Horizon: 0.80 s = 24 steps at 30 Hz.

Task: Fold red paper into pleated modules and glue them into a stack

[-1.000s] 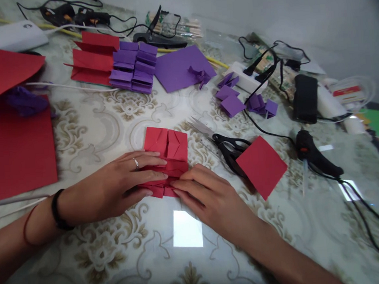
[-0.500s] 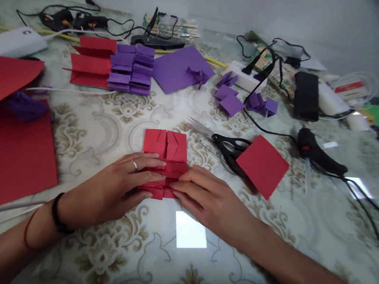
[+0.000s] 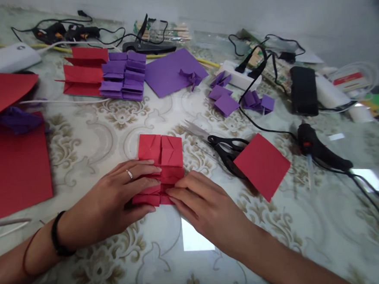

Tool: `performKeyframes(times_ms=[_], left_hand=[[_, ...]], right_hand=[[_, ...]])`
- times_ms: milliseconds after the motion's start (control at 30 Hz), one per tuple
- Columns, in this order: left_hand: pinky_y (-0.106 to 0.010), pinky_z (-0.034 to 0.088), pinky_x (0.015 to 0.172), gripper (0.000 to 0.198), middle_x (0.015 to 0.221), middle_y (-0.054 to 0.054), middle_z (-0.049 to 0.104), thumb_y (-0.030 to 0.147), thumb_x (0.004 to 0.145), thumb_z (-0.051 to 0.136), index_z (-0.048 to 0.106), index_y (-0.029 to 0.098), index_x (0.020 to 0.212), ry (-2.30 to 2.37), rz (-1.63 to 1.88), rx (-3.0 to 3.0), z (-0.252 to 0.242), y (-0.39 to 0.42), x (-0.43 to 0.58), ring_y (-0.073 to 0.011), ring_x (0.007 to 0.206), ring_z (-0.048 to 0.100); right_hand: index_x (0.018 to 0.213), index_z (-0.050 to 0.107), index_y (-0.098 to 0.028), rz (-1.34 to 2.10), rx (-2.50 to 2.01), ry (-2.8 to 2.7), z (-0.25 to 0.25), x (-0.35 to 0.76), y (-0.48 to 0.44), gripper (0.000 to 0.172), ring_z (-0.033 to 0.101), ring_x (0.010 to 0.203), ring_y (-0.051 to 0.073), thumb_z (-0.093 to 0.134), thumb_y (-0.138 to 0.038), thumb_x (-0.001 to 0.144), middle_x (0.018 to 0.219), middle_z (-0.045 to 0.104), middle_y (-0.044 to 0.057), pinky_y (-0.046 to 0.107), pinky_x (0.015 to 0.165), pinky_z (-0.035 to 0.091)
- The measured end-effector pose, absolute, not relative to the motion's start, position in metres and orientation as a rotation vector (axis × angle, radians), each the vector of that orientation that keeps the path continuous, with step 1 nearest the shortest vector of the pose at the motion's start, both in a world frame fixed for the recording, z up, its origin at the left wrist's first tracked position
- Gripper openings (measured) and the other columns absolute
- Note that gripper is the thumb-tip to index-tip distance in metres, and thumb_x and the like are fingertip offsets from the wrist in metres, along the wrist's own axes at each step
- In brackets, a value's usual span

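Note:
A folded red paper piece (image 3: 172, 151) with pleats and flaps lies on the table in front of me. My left hand (image 3: 114, 199), with a ring and a black wristband, rests across its left side, fingers stretched out and apart on the folds. At the lower right, my right hand (image 3: 206, 201) pinches the edge of a fold between thumb and fingers. The lowest folds are partly hidden under my fingertips. Right of the piece lies a red paper square (image 3: 262, 167), partly covering the black handles of the scissors (image 3: 224, 148).
Behind stand pleated purple paper (image 3: 124, 75) and red folded paper (image 3: 84, 76), beside a purple sheet (image 3: 168, 74). Small purple folded pieces (image 3: 224, 100) lie near a white power strip (image 3: 236, 74). A black glue gun (image 3: 322, 145) with its cable lies right; large red sheets (image 3: 16, 171) lie left.
The view has shifted slightly, so the objects behind sit a little lower and further left. Both hands stay on the folded red paper, with small finger movements.

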State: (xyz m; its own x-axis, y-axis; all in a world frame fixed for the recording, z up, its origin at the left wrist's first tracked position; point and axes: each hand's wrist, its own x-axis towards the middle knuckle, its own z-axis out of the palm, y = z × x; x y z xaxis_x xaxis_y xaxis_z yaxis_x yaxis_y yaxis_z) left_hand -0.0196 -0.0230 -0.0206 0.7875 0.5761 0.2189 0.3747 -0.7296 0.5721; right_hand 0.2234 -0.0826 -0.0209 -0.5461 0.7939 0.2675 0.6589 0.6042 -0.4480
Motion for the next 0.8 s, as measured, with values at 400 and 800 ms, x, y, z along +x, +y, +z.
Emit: performKeyframes(times_ms=[400, 800], left_hand=[[-0.05, 0.049, 0.117, 0.029, 0.14, -0.008, 0.066, 0.026, 0.092, 0.072, 0.068, 0.024, 0.121, 0.735, 0.538, 2.432, -0.02, -0.023, -0.019, -0.0299, 0.137, 0.057], [-0.049, 0.048, 0.118, 0.031, 0.139, -0.008, 0.067, 0.025, 0.097, 0.067, 0.064, 0.025, 0.128, 0.725, 0.578, 2.352, -0.012, -0.023, -0.018, -0.0286, 0.14, 0.054]], right_hand=[[0.098, 0.072, -0.009, 0.393, -1.165, -2.453, -0.022, 0.224, -0.081, 0.024, 0.061, 0.091, 0.024, 0.049, -0.01, 0.106, 0.089, 0.068, 0.01, 0.041, 0.082, 0.056], [0.098, 0.072, -0.012, 0.396, -1.176, -2.472, -0.021, 0.224, -0.08, 0.024, 0.062, 0.092, 0.024, 0.05, -0.012, 0.105, 0.089, 0.068, 0.009, 0.041, 0.084, 0.057]])
